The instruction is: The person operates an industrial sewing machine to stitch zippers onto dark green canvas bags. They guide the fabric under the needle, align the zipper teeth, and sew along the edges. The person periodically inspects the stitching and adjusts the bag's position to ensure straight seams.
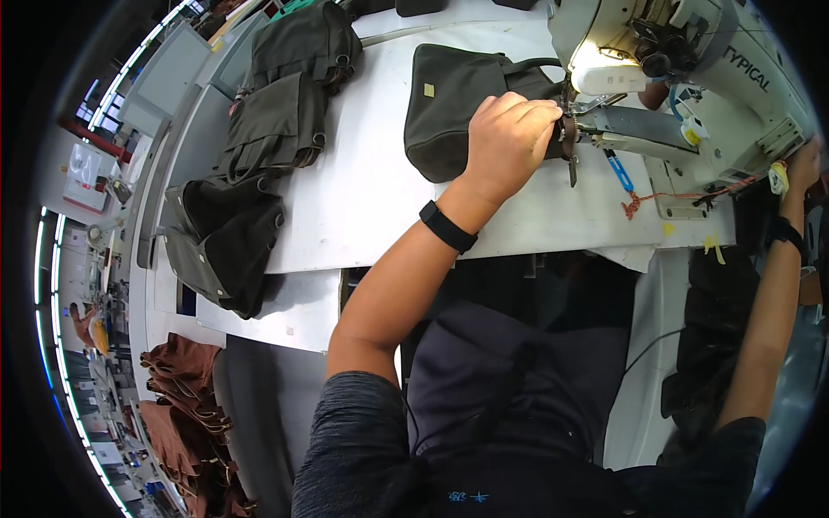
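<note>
Wearing a dark shirt [553, 479] with a small blue mark, directly under the camera, and black wristbands [448, 229] on both arms. Surrounded on the left by three similar dark bags [275, 125] in a row, at lower left by heaped brown pieces [177, 371], and on the right by a blue tool [620, 171] near a knotted orange cord [632, 207]. Blocked from full sight along the right of the work by the left hand [514, 134] and the lit head of a sewing machine [743, 60], with a brown strip [569, 142] hanging just beside the fingertips. Working over a white tabletop [363, 181], with yellow tape [713, 246] at its near edge, in a workshop with long strip lights [59, 276] off to the left. Clasping the right side of a dark green handbag [458, 78] with the curled left hand, exact fingertip contact hidden; stretching the right hand [805, 168] to the far right rim, by a yellow-and-white wad [778, 177], too dim to tell whether holding anything. Placed, as for that bag, on the tabletop just left of the machine: smooth-sided, with a small gold plate [429, 90] and a looped handle [535, 64] reaching toward the machine.
</note>
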`<state>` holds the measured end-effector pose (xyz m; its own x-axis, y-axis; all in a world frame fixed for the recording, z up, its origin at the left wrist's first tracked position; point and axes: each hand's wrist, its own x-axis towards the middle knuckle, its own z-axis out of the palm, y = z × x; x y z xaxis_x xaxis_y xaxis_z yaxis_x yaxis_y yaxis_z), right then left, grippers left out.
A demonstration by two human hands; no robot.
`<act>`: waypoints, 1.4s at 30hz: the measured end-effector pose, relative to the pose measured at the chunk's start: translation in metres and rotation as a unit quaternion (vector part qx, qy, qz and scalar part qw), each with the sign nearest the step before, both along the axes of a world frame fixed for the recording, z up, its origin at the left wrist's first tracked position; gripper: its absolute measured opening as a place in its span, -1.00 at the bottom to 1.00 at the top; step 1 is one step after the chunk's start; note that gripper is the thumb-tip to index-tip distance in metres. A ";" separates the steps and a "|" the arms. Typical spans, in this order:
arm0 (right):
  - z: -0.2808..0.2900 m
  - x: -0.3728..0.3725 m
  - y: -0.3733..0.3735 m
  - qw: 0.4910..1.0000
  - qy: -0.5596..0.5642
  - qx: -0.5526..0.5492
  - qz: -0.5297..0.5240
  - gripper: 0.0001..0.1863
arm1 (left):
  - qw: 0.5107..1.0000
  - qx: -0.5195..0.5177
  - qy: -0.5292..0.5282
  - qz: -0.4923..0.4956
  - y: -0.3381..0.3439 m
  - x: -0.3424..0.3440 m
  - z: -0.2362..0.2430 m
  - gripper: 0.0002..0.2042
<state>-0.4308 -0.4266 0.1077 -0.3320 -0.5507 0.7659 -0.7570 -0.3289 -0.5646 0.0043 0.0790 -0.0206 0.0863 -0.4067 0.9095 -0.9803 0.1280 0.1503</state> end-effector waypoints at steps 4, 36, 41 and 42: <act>-0.008 0.005 0.073 0.938 -0.227 -0.010 0.262 -0.53 | 0.992 0.120 0.030 -0.029 0.010 -0.001 0.016 -0.81; -0.156 0.281 0.435 0.893 0.098 -0.042 0.437 -0.46 | 0.843 0.448 -0.013 -0.296 -0.061 0.088 0.048 -0.53; -0.143 0.273 0.422 0.869 0.208 -0.141 0.427 -0.65 | 0.822 0.509 -0.030 -0.254 -0.059 0.100 0.056 -0.52; -0.141 0.272 0.420 0.863 0.218 -0.150 0.430 -0.67 | 0.824 0.510 -0.020 -0.244 -0.057 0.100 0.055 -0.52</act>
